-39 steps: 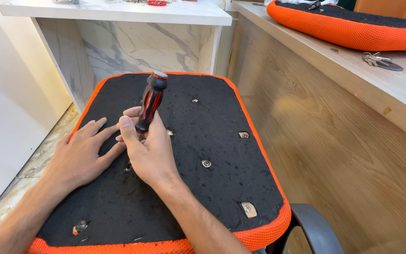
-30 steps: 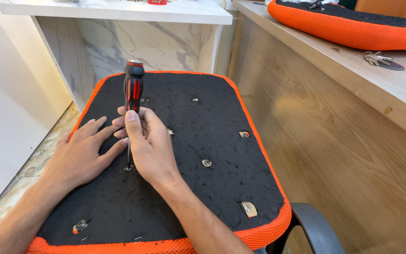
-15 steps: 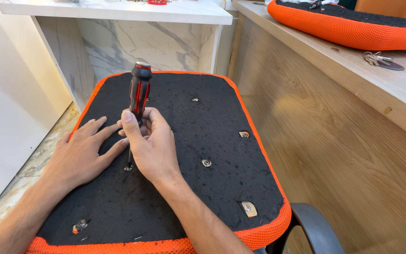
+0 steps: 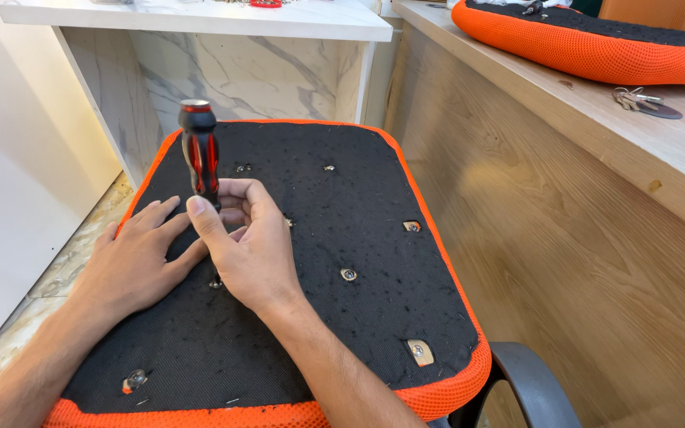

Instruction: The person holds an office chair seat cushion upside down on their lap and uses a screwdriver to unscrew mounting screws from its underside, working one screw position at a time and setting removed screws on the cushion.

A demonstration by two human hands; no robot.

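Right now the right hand (image 4: 255, 254) is wrapped around the lower end of a red-and-black plastic-handled screwdriver (image 4: 200, 153), held upright w/ its tip on a screw, mostly hidden behind the fingers. Left hand (image 4: 132, 261), just beside, lies flat and empty, prob. steadying the black fabric seat underside w/ orange mesh edge (image 4: 319, 333).

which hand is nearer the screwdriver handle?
Right. The right hand grips the screwdriver at the base of its handle; the left hand lies flat on the seat underside beside it, not touching the handle.
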